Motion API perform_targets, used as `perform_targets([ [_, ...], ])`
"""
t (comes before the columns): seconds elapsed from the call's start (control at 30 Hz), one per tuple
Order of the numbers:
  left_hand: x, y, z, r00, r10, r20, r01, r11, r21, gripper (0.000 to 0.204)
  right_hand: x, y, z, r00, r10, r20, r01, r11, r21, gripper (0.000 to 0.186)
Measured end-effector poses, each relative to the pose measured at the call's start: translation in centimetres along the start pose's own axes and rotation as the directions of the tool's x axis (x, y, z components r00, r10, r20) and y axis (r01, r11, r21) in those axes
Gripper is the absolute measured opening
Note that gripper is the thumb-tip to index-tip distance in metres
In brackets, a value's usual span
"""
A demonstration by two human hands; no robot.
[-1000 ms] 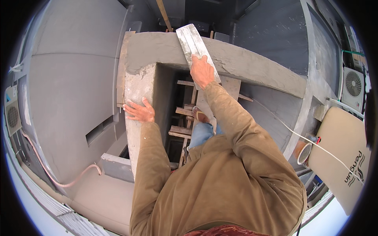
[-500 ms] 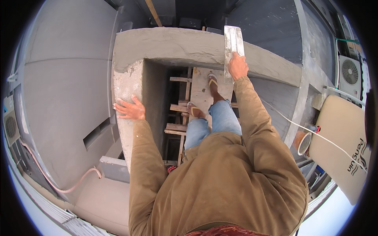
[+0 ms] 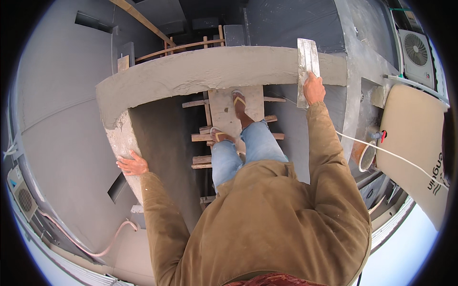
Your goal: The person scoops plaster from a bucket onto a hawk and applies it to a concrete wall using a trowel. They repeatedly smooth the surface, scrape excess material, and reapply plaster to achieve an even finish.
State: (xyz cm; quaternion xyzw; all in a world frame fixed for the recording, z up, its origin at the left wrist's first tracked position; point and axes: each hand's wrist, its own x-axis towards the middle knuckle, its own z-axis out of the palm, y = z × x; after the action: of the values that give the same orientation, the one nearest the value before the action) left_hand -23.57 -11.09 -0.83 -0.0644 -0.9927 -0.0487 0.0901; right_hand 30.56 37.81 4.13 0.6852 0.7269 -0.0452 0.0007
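Observation:
My right hand (image 3: 314,89) grips a long flat metal plastering trowel (image 3: 307,57), which lies across the top of the wall ledge near its right end. Grey, smoothed mortar (image 3: 200,69) coats that ledge, with a ragged lower edge along its inner side. My left hand (image 3: 133,163) rests with its fingers spread on the paler, rough top of the side wall (image 3: 120,136). The mortar coat ends unevenly a little beyond that hand. The trowel's handle is mostly hidden by my right hand.
Below me my sandalled feet stand on a plank (image 3: 224,107) over wooden crosspieces (image 3: 202,137), with dark gaps alongside. A white cable (image 3: 381,148) runs at the right, near a bucket (image 3: 366,157), a large beige tank (image 3: 410,138) and an air-conditioner unit (image 3: 416,50).
My view has turned, so the ledge and walls sit differently. The trowel is now farther right along the ledge, still in my right hand. My left hand stays on the side wall.

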Motion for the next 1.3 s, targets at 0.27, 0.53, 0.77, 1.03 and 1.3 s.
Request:
perform_targets([
  [0.27, 2.7, -2.6, 0.0, 0.998, -0.063, 0.004, 0.063, 0.995, -0.073, 0.085, 6.9, 19.4, 0.3, 0.99, 0.121, -0.072, -0.121, 0.993, 0.002, 0.037],
  [0.53, 4.2, -3.1, 3.1, 0.95, -0.268, -0.161, 0.288, 0.95, 0.118, 0.085, 7.3, 18.9, -1.6, 0.921, 0.299, 0.249, -0.386, 0.778, 0.495, 0.054],
  [0.77, 3.8, -2.1, 4.3, 0.947, -0.223, -0.23, 0.252, 0.962, 0.104, 0.079, 3.0, 9.3, -1.2, 0.942, 0.258, 0.214, -0.335, 0.701, 0.63, 0.049],
  [1.03, 3.2, 0.4, 2.4, 0.946, -0.26, -0.192, 0.275, 0.96, 0.056, 0.075, -1.8, -6.8, -0.4, 0.969, 0.013, 0.247, -0.175, 0.741, 0.648, 0.052],
  [1.3, 2.6, 2.1, 0.7, 0.95, -0.285, -0.124, 0.289, 0.957, 0.008, 0.072, -10.8, -27.8, -0.1, 0.964, -0.173, 0.201, 0.006, 0.771, 0.637, 0.053],
])
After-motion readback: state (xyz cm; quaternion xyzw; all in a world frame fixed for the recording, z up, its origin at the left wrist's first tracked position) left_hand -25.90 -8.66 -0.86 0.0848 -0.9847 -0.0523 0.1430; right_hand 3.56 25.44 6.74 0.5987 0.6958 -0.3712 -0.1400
